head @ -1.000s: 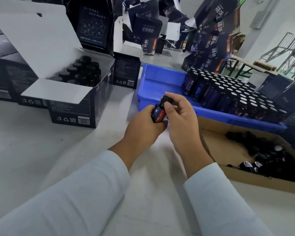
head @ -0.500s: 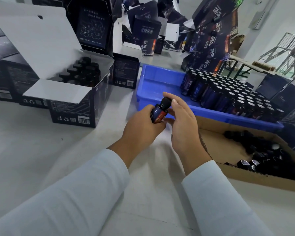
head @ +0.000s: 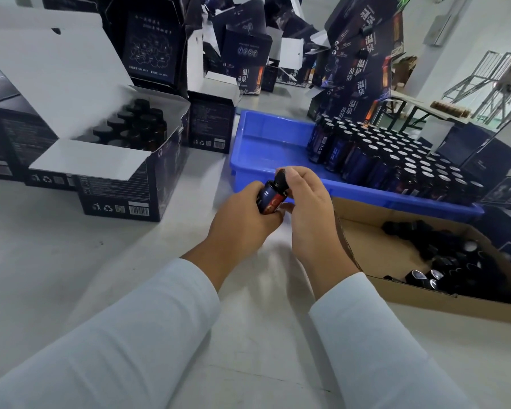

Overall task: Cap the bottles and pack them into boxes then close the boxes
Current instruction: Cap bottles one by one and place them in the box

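While gripped by left hand (head: 242, 222), bottle (head: 270, 199) tilted.

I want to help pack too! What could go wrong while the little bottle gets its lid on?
1. The left hand holds the bottle tilted while the right hand pinches the cap; a crooked cap might let it leak later.
2. The bottle is held in the air above the table; if it slips, it could fall and break.
3. The open box already looks crowded, so squeezing in another bottle could knock its neighbours.
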